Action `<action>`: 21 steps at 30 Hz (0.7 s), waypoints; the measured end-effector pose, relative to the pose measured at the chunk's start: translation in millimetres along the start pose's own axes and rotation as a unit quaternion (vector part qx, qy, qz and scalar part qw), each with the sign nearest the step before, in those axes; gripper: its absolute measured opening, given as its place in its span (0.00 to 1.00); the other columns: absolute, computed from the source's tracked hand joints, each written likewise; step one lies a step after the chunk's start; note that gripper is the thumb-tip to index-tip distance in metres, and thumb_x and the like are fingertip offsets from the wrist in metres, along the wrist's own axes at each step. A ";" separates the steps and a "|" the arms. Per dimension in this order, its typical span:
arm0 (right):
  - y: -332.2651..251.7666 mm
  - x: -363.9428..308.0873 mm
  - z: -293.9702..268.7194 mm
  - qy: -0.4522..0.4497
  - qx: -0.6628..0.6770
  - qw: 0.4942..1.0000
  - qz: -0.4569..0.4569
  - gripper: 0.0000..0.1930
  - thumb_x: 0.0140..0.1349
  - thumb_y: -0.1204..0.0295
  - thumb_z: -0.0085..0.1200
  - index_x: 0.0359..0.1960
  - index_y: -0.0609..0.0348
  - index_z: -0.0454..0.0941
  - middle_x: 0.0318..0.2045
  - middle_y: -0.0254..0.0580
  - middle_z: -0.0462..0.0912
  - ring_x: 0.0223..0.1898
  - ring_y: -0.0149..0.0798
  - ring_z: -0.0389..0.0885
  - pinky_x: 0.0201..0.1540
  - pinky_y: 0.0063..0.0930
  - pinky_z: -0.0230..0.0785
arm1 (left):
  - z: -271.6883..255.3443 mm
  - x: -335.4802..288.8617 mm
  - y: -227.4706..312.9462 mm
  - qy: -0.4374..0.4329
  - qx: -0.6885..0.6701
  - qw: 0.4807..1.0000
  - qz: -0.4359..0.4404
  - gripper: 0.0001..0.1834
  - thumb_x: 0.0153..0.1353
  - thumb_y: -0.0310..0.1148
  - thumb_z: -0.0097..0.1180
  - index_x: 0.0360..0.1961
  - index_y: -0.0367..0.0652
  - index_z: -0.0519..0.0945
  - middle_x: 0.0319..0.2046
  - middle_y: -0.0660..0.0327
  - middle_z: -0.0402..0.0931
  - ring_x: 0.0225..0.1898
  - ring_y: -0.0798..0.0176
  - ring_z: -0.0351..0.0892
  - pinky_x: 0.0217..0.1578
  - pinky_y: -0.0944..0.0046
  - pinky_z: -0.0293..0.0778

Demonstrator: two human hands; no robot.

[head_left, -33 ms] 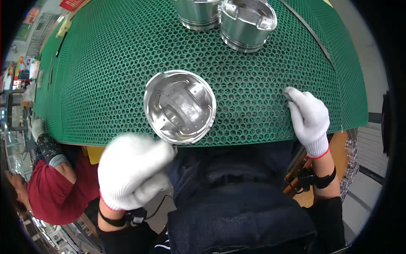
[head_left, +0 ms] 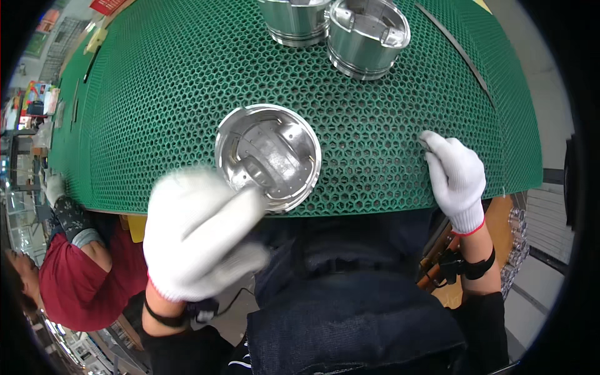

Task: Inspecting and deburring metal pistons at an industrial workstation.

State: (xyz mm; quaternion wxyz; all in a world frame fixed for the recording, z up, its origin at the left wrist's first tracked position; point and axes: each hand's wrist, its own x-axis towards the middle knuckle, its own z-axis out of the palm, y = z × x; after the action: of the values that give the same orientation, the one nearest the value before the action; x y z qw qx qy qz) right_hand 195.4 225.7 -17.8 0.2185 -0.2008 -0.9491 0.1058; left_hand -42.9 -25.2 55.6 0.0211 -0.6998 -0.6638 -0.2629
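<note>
while left hand pinches the piston rim on the green mat, right hand lies spread beside it; red sign beyond mat's far-left corner.

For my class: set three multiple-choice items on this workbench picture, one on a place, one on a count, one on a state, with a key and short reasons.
1. Where does the right hand rest?
A. on the green mat's near edge
B. on a far piston
C. in a box

2. How many metal pistons show?
A. one
B. three
C. five

3. How does the nearest piston lie?
A. hollow side up
B. flat on its side
C. wrapped in cloth

Key: 1 A, its fingers touch the honeycomb mat. 2 B, one near, two at the far edge. 3 A, its hollow inside faces up, with the blurred left hand at its rim.
</note>
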 end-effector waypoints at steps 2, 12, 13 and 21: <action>4.6 -0.7 -1.0 0.010 -0.015 1.000 -0.022 0.14 0.55 0.76 0.58 0.43 0.48 0.82 0.22 0.39 0.76 0.23 0.45 0.78 0.26 0.35 0.70 | 24.4 19.8 -12.7 -0.071 0.149 0.984 0.068 0.23 0.44 0.48 0.69 0.39 0.45 0.82 0.36 0.64 0.79 0.42 0.57 0.77 0.54 0.45 0.68; 15.4 -10.7 -13.5 -0.017 -0.018 0.998 -0.061 0.17 0.53 0.73 0.58 0.46 0.48 0.79 0.20 0.35 0.72 0.20 0.41 0.76 0.22 0.35 0.69 | -40.3 -50.6 -214.9 0.064 0.223 0.875 -0.426 0.32 0.48 0.32 0.70 0.57 0.41 0.76 0.38 0.56 0.80 0.40 0.53 0.80 0.52 0.52 0.73; 16.4 -8.3 -11.1 -0.015 -0.019 0.998 -0.058 0.17 0.53 0.73 0.58 0.46 0.48 0.79 0.20 0.35 0.72 0.20 0.41 0.76 0.22 0.35 0.69 | -35.4 -35.8 -206.1 0.064 0.223 0.876 -0.422 0.32 0.48 0.32 0.70 0.57 0.41 0.76 0.38 0.56 0.80 0.40 0.53 0.80 0.52 0.52 0.73; 19.9 -16.0 -10.1 -0.012 -0.011 0.999 -0.040 0.15 0.54 0.73 0.58 0.45 0.47 0.80 0.20 0.35 0.72 0.20 0.40 0.76 0.22 0.35 0.68 | 81.0 157.7 -25.8 0.050 0.096 0.990 0.090 0.23 0.49 0.29 0.66 0.49 0.40 0.78 0.47 0.50 0.78 0.53 0.45 0.75 0.55 0.50 0.70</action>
State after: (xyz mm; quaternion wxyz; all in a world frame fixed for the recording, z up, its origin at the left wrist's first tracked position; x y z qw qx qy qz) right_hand 219.9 237.8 -20.6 0.2084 -0.1643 -0.9600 0.0889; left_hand -42.7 153.3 40.2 0.1447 -0.7377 -0.6182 -0.2295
